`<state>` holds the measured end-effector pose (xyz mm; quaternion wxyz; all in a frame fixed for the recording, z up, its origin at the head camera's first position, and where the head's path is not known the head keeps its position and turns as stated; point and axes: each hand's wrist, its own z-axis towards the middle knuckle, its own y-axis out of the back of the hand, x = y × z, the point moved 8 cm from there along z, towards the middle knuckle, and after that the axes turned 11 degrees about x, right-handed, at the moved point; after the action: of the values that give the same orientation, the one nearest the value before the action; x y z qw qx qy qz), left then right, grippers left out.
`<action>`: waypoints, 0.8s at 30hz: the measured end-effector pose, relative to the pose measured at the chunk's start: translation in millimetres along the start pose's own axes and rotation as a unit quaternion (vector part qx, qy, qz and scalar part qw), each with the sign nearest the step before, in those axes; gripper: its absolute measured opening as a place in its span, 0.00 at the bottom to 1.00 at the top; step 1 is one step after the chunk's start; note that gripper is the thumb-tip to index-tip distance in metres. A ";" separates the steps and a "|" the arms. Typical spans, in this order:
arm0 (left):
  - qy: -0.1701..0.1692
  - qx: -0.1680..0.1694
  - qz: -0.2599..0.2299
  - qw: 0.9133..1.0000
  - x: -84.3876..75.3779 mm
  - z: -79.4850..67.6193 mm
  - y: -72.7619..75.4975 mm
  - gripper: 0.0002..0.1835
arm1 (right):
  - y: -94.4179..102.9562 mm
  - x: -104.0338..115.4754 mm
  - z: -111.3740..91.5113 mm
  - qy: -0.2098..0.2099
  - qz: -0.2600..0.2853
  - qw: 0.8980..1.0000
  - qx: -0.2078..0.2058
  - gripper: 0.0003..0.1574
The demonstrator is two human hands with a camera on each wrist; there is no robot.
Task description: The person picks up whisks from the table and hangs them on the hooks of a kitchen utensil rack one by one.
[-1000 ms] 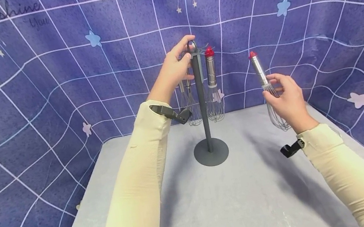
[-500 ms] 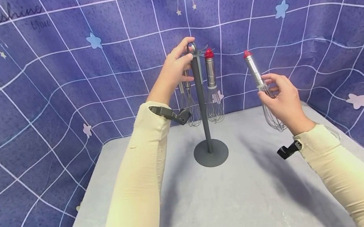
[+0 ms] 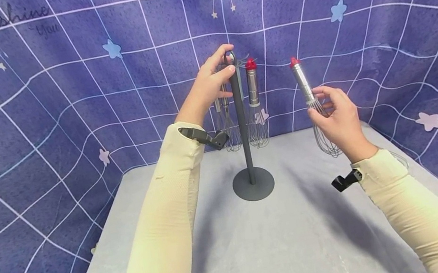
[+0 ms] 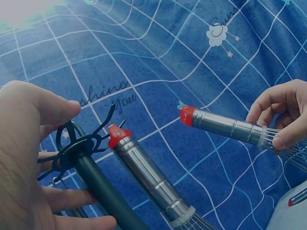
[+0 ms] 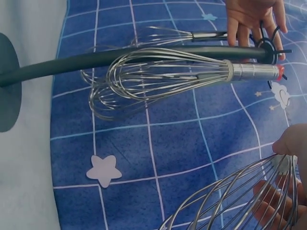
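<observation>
A dark utensil stand (image 3: 245,142) with a round base stands upright, a ring of hooks at its top. My left hand (image 3: 214,77) grips the stand's top, thumb at the post and a finger over the loop. A balloon whisk (image 3: 253,88) with a red-capped steel handle hangs from a hook on the right side. Other whisks (image 3: 230,127) hang partly hidden behind my left hand and the post. To the right, clear of the stand, my right hand (image 3: 338,115) pinches a second red-capped whisk (image 4: 225,125) where handle meets wires, handle up and slightly tilted left.
A light grey table (image 3: 263,253) carries the stand. Wire loops (image 3: 401,159) show past my right sleeve; in the left wrist view, a red-tipped handle (image 4: 298,197) lies on the table's edge. A blue patterned cloth (image 3: 150,28) hangs behind and at both sides.
My right hand has moved a little to the left with its whisk, closer to the stand. My left hand stays at the stand's top, its thumb now further onto the post.
</observation>
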<state>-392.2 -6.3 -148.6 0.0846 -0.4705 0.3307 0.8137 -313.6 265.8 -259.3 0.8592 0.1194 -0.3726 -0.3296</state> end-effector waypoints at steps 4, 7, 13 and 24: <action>0.001 -0.003 -0.001 1.000 -0.7 -0.1 0.5 0.26 | -0.8 4.7 0.6 0.008 0.004 1.000 0.000 0.28; 0.001 -0.004 0.002 1.000 -0.5 -0.4 0.2 0.26 | -1.5 8.2 0.4 0.016 0.007 1.000 -0.001 0.28; -0.001 -0.005 0.004 1.000 -0.2 -1.0 -0.6 0.26 | -2.3 15.0 -0.9 0.030 0.010 0.999 -0.004 0.28; 0.001 -0.012 0.009 1.000 2.6 0.9 0.7 0.26 | -4.7 25.6 0.4 0.050 0.010 0.999 -0.004 0.28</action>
<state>-394.5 -6.8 -150.1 0.0713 -0.4694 0.3252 0.8178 -303.2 245.5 -246.8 0.8803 0.1288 -0.3295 -0.3162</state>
